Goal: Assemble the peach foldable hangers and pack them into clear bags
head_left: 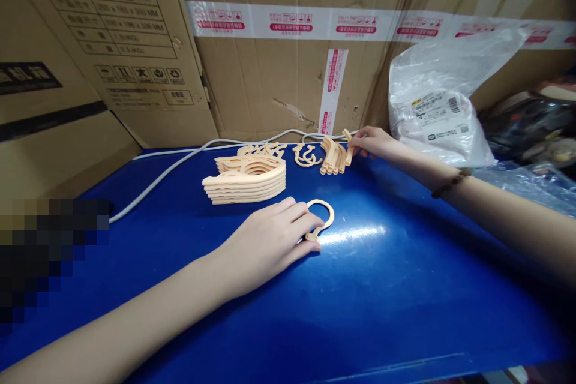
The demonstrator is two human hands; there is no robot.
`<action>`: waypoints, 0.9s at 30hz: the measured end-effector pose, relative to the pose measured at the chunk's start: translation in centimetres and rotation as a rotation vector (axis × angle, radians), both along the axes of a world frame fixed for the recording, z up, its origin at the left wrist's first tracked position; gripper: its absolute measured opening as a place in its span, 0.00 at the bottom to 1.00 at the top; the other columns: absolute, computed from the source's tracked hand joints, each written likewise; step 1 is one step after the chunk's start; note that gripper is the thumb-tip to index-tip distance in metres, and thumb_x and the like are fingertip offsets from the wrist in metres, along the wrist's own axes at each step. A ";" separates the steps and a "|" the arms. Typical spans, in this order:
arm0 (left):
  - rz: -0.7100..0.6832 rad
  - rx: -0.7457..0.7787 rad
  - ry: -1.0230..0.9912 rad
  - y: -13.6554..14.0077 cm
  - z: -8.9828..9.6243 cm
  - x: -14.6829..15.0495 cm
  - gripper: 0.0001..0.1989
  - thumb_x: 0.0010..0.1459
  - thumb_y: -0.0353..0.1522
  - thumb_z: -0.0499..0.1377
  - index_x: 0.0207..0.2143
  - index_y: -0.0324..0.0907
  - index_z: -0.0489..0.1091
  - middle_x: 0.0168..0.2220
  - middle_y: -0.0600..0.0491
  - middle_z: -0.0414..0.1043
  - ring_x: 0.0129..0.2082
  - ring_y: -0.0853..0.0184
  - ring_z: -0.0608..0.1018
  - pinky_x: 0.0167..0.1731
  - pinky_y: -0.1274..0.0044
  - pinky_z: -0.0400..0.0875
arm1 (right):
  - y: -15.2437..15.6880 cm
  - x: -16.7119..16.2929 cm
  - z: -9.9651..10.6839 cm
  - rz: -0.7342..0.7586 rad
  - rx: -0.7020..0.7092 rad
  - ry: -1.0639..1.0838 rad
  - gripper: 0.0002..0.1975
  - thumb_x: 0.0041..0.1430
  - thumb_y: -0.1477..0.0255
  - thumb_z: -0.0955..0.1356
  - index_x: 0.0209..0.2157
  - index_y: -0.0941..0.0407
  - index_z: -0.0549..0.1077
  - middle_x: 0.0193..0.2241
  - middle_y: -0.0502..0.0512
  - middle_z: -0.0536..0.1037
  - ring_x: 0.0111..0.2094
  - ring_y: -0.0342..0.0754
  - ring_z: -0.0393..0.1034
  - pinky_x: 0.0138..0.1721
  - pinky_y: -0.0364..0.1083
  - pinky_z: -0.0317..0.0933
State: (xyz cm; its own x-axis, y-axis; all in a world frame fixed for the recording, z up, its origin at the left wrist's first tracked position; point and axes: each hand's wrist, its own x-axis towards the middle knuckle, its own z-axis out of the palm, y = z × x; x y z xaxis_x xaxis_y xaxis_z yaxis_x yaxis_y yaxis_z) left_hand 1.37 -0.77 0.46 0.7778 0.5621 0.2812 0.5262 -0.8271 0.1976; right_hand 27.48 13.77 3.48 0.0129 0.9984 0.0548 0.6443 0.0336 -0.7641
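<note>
My left hand (276, 240) is closed on a cream plastic hook (330, 214), whose round loop sticks out past the fingertips just above the blue table. Farther back, my right hand (371, 141) pinches a cream curved plastic piece (348, 153) at the right end of a row of similar curved pieces (333, 156). Left of that row lie a few loose hooks (307, 157). A neat stack of cream hanger-shaped parts (247, 183) rests behind my left hand, and more hooks (261, 149) are heaped behind the stack.
The blue table (360, 312) backs onto a taped cardboard wall (279, 84). A large printed carton (135, 42) stands at the left. A white cable (171, 174) runs along the back. At the right sit a clear plastic bag (441, 114) with a label and crumpled film (531, 186).
</note>
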 end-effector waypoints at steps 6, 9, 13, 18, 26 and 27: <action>0.023 -0.144 -0.091 -0.1 0.0 -0.2 0.10 0.68 0.35 0.54 0.48 0.42 0.68 0.42 0.53 0.73 0.42 0.64 0.71 0.42 0.73 0.64 | -5.2 -1.1 0.9 0.103 -0.013 0.153 0.08 0.52 0.70 0.69 0.29 0.55 0.64 0.22 0.49 0.68 0.21 0.40 0.58 0.21 0.42 0.47; 0.082 -0.224 -0.193 -0.1 0.4 -0.3 0.11 0.68 0.38 0.53 0.48 0.44 0.69 0.41 0.54 0.73 0.41 0.65 0.73 0.41 0.74 0.64 | -8.6 -2.7 0.5 0.244 -0.086 0.290 0.12 0.51 0.69 0.70 0.32 0.54 0.63 0.21 0.44 0.65 0.21 0.39 0.57 0.22 0.41 0.48; 0.181 -0.369 -0.319 -0.1 1.1 -0.4 0.14 0.69 0.40 0.50 0.40 0.43 0.72 0.37 0.56 0.74 0.37 0.67 0.74 0.38 0.75 0.64 | -12.2 -4.6 -0.3 0.515 -0.234 0.441 0.16 0.51 0.69 0.72 0.34 0.54 0.60 0.22 0.43 0.69 0.22 0.39 0.63 0.24 0.40 0.52; 0.219 -0.530 -0.475 0.2 1.2 -0.5 0.17 0.66 0.42 0.53 0.31 0.41 0.71 0.31 0.56 0.73 0.33 0.68 0.73 0.34 0.77 0.64 | -14.4 -5.9 -1.1 0.643 -0.222 0.511 0.19 0.53 0.67 0.73 0.33 0.53 0.57 0.27 0.44 0.72 0.31 0.43 0.71 0.34 0.43 0.62; 0.172 -0.847 -0.634 0.6 1.1 -0.1 0.12 0.60 0.40 0.58 0.37 0.40 0.71 0.33 0.54 0.73 0.29 0.71 0.71 0.22 0.83 0.63 | -15.5 -6.1 -1.8 0.694 -0.086 0.377 0.16 0.59 0.66 0.71 0.34 0.53 0.57 0.31 0.45 0.71 0.32 0.40 0.67 0.32 0.40 0.60; 0.178 -0.865 -0.635 0.6 1.2 -0.1 0.11 0.60 0.40 0.58 0.36 0.40 0.71 0.33 0.54 0.72 0.29 0.71 0.71 0.23 0.83 0.64 | -15.4 -6.1 -1.9 0.684 -0.068 0.347 0.17 0.59 0.64 0.71 0.34 0.53 0.57 0.31 0.45 0.71 0.31 0.40 0.67 0.31 0.40 0.60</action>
